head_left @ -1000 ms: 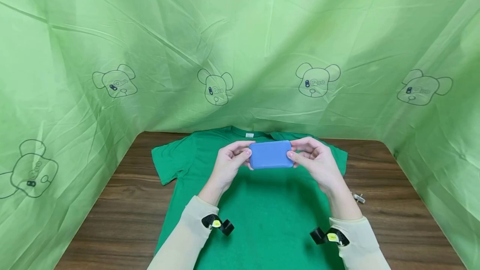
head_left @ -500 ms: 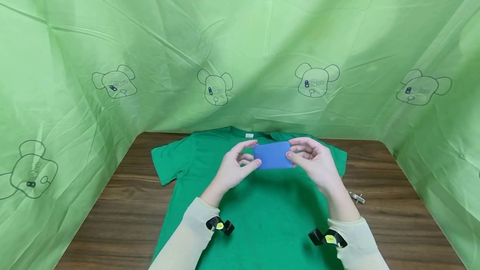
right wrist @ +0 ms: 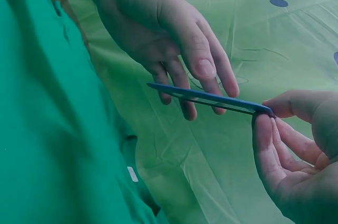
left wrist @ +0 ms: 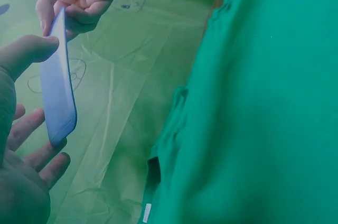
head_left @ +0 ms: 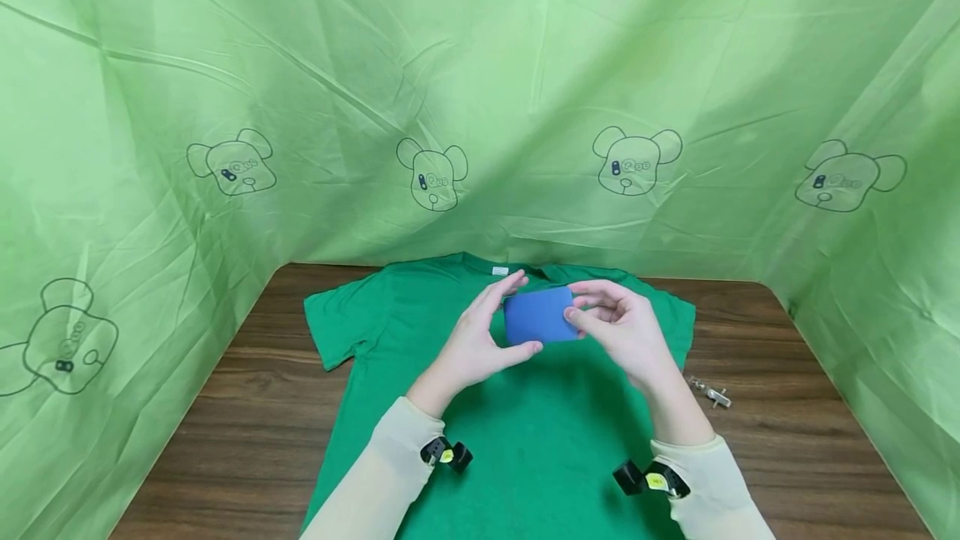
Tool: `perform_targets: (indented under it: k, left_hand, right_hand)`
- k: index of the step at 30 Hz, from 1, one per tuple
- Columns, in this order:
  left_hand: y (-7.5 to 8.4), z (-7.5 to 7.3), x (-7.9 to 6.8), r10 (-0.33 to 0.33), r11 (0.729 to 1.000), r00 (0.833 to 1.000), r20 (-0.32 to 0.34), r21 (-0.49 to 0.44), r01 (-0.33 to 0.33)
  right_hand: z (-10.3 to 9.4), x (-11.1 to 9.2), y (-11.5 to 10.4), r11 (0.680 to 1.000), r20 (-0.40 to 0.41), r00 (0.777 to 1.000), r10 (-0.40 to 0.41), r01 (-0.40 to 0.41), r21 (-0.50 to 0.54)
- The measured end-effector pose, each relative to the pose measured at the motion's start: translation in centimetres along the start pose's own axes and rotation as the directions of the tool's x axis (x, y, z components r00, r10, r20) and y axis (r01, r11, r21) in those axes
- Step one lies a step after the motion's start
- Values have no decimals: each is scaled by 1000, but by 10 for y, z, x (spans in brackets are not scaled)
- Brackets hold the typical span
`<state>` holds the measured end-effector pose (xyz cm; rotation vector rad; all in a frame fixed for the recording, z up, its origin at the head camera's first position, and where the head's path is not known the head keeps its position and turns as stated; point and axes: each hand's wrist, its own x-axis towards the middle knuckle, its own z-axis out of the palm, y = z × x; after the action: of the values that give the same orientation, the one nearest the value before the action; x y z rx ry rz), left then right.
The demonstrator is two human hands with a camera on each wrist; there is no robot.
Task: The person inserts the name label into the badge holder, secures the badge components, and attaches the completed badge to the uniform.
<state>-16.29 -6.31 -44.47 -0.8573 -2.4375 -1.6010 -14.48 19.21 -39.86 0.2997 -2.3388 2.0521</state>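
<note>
A flat blue rectangle with rounded corners, like a slim case (head_left: 536,317), is held above a spread green T-shirt (head_left: 517,440). My right hand (head_left: 626,336) pinches its right end between thumb and fingers. Around the left end my left hand (head_left: 474,342) is spread, thumb below and fingers above, without a grip. Seen edge-on in the right wrist view, the blue case (right wrist: 211,99) is thin, with a narrow dark line along its underside. The left wrist view has the thumb and fingers of my left hand (left wrist: 21,187) on either side of it.
The shirt lies on a dark wooden table (head_left: 247,407), its collar label (head_left: 500,271) at the far side. A small metal item (head_left: 711,394) lies right of the shirt, beside my right forearm. Green cloth walls (head_left: 525,107) with bear-head drawings close off the back and sides.
My left hand has let go of the blue case and spread its thumb and fingers apart around its left end. The right hand, still pinching the case, has shifted slightly left.
</note>
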Motion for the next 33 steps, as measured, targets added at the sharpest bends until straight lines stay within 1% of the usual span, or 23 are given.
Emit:
perform_targets:
  k: [10, 18, 21, 26, 33]
  left_hand:
    - [3, 3, -1, -9, 996, 998, 64, 91, 3]
    - [3, 5, -1, -7, 990, 998, 64, 142, -2]
    - [2, 6, 0, 6, 987, 998, 65, 158, -17]
    - [1, 6, 0, 22, 986, 997, 68, 162, -32]
    - [0, 5, -1, 11, 990, 997, 76, 138, -21]
  right_hand:
    - [5, 1, 0, 1000, 19, 1000, 21, -20, -8]
    - [8, 0, -2, 999, 39, 999, 37, -37, -13]
    - [8, 0, -3, 999, 42, 998, 39, -38, -12]
    - [7, 0, -3, 999, 55, 998, 38, -36, -24]
    - [4, 0, -3, 998, 86, 996, 16, -11, -59]
